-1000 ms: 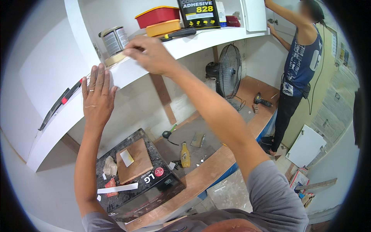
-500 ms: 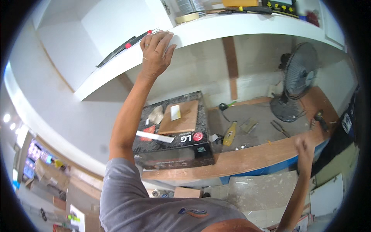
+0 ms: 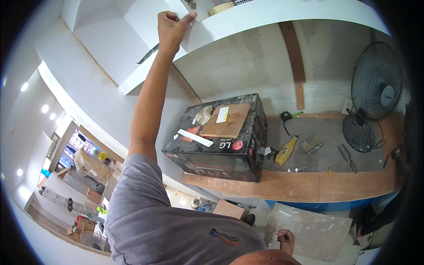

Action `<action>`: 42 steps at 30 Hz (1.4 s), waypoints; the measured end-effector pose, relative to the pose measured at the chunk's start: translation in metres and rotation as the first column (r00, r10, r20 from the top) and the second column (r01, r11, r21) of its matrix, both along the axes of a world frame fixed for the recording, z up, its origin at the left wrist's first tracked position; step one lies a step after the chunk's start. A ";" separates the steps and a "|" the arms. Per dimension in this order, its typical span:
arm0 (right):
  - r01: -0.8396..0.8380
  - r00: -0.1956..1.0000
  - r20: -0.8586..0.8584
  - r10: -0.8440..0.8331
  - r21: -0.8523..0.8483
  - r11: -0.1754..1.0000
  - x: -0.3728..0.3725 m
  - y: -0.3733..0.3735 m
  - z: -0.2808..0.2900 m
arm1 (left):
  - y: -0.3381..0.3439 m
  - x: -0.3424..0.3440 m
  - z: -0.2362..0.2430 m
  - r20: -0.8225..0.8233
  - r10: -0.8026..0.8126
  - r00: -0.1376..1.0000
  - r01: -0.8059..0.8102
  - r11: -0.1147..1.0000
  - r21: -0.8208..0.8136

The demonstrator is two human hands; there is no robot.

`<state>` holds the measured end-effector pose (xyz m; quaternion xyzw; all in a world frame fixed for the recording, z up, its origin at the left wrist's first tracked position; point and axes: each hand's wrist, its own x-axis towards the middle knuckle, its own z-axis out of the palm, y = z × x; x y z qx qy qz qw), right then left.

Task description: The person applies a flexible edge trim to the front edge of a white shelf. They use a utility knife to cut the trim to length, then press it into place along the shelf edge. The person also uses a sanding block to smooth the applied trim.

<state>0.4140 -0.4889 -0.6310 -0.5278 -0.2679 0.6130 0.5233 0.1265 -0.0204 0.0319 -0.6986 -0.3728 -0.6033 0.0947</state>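
Note:
My left hand (image 3: 173,27) is raised at the edge of the white shelf (image 3: 247,20), its fingers curled in and the thumb against them. Whatever it may hold is too small to make out. Below it on the shelf lies a long dark blade-like tool (image 3: 148,54), partly hidden by my wrist. A roll of tan tape (image 3: 221,8) rests on the shelf to the right. My right hand (image 3: 286,240) is low in front of my chest, fingers bent inward; any content is hidden.
Below stands a black carton (image 3: 207,165) carrying a wooden board (image 3: 229,123) and a white strip (image 3: 195,138). On the counter are a tape measure (image 3: 286,116), a yellow bottle (image 3: 287,151), pliers (image 3: 347,158) and a fan (image 3: 375,81). A dusty panel (image 3: 313,229) lies lower down.
My left hand has gone from lying over the shelf edge to curled fingers. My right hand has moved from the counter's right side in toward my chest. The view has shifted left.

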 end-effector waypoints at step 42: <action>0.089 0.991 0.084 -0.104 0.175 0.981 0.014 0.086 0.076 | -0.014 -0.023 0.000 -0.207 -0.026 0.978 -0.052 0.931 -0.361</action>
